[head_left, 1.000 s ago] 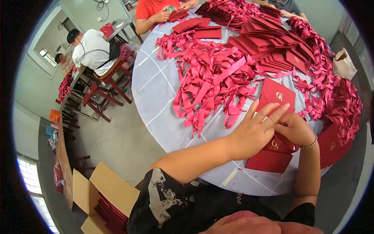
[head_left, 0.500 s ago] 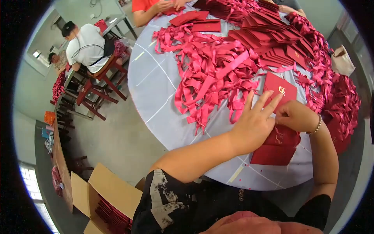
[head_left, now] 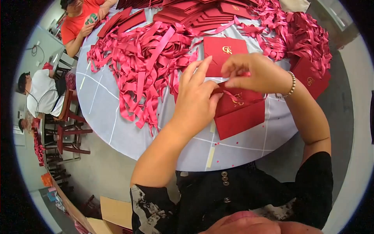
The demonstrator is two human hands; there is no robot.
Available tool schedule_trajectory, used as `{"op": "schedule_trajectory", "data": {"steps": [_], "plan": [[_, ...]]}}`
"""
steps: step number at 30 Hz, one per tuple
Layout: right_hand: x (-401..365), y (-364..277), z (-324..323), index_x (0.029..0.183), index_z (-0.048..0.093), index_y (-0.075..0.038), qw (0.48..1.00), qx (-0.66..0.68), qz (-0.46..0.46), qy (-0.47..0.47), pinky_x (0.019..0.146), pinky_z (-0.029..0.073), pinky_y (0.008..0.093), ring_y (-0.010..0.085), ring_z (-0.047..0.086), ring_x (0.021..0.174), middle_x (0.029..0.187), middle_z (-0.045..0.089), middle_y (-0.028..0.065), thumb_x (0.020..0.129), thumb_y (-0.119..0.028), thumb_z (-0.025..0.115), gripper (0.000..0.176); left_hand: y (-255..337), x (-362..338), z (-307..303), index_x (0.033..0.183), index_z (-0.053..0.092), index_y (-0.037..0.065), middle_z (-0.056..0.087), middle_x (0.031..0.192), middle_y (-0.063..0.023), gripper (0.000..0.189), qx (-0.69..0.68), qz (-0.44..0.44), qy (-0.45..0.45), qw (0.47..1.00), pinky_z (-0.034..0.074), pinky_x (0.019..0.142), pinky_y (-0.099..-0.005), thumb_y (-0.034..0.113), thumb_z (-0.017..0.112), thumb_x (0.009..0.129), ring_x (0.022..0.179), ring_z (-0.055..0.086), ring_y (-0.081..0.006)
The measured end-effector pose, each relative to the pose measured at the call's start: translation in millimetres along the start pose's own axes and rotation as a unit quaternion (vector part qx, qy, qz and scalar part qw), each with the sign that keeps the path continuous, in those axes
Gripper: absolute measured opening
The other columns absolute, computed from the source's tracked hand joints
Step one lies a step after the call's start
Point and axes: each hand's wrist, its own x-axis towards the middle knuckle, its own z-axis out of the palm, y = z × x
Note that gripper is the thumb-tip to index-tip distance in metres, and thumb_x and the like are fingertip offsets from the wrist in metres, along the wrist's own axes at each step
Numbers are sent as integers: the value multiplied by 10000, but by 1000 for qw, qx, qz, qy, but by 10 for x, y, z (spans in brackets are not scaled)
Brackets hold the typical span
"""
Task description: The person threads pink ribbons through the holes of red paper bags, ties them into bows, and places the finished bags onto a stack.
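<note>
My left hand point(head_left: 196, 102) presses on the left edge of a red envelope point(head_left: 241, 113) with a gold monogram, lying near the front edge of the round table point(head_left: 101, 101). My right hand point(head_left: 257, 72) pinches a thin red ribbon strand point(head_left: 237, 95) just above that envelope. A second red envelope point(head_left: 224, 52) with the same gold mark lies flat just beyond my hands. A big heap of red ribbons point(head_left: 140, 66) spreads to the left of my left hand.
Stacks of red envelopes point(head_left: 194, 11) cover the far side of the table, with more ribbons point(head_left: 307, 39) at right. A person in an orange shirt point(head_left: 78, 23) works at the far left edge. Another person in white point(head_left: 41, 91) sits beyond, by red chairs. A cardboard box point(head_left: 113, 214) stands on the floor.
The view swung left and downward. My right hand rose off the envelope and now pinches a ribbon strand; my left hand stayed pressing on the envelope's edge.
</note>
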Motion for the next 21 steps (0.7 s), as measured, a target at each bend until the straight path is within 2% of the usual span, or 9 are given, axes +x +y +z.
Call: {"op": "schedule_trajectory", "data": {"steps": [2, 9, 11, 13, 15, 17, 18, 19, 21], "plan": [[-61, 95, -12, 956, 645, -1, 992, -104, -63, -44, 715, 536, 305, 194, 679, 769, 872, 699, 116, 787, -93, 742, 215, -10, -7, 6, 834, 655, 17, 460, 1459, -174, 169, -1, -6, 1, 1000, 335, 1097, -456, 29, 769, 710, 1333, 401, -411], [-108, 136, 127, 888, 627, 2, 998, -59, -34, -1, 669, 523, 308, 199, 657, 713, 798, 676, 93, 784, -67, 741, 169, -7, 21, 29, 850, 636, 16, 473, 1449, -182, 198, -52, 23, -21, 998, 354, 1081, -447, -9, 761, 700, 1321, 427, -401], [-123, 176, 206, 875, 611, -3, 992, -102, -71, 29, 669, 514, 310, 220, 659, 717, 807, 669, 105, 776, -47, 733, 163, -10, 41, 14, 856, 633, 15, 472, 1448, -187, 205, -56, 36, -24, 997, 357, 1078, -447, -17, 758, 697, 1318, 432, -400], [-132, 177, 265, 870, 597, -11, 957, -197, -180, 117, 679, 509, 311, 242, 655, 720, 820, 664, 116, 766, -35, 726, 167, -1, 67, -13, 854, 626, 9, 452, 1458, -211, 208, -67, 44, -30, 996, 356, 1079, -452, -21, 754, 694, 1315, 436, -406], [-142, 157, 210, 868, 586, -13, 961, -187, -173, 109, 684, 498, 290, 183, 658, 735, 829, 671, 92, 803, -40, 717, 148, 27, 73, -13, 837, 617, -10, 449, 1453, -215, 182, -61, 62, -20, 996, 360, 1062, -467, -17, 736, 699, 1293, 441, -411], [-119, 181, 85, 946, 587, -13, 997, 80, -1, -16, 673, 511, 298, 172, 681, 743, 816, 688, 90, 851, -105, 695, 170, 71, 73, -10, 819, 609, -30, 446, 1447, -220, 159, -57, 82, -11, 995, 365, 1046, -482, -12, 717, 704, 1271, 447, -417], [-85, 173, 36, 876, 596, -4, 983, 182, 30, -8, 661, 489, 238, 71, 637, 740, 817, 688, 49, 872, -73, 693, 120, 102, 78, -9, 813, 609, -27, 436, 1456, -218, 154, -33, 102, -2, 994, 361, 1044, -499, -7, 712, 701, 1275, 447, -407], [-76, 139, -3, 876, 596, -4, 983, 182, 31, -2, 661, 489, 238, 71, 637, 740, 817, 688, 49, 872, -73, 693, 120, 128, 80, -1, 808, 608, -25, 427, 1466, -216, 149, -10, 124, 6, 992, 358, 1042, -515, -3, 707, 699, 1279, 448, -397], [-69, 58, -58, 878, 621, 4, 998, 41, 33, -37, 643, 500, 248, 91, 644, 694, 794, 699, 63, 854, -101, 711, 140, 161, 69, 1, 788, 603, -14, 439, 1467, -199, 104, 13, 138, 24, 990, 336, 1051, -546, 21, 677, 725, 1292, 447, -370]]}}
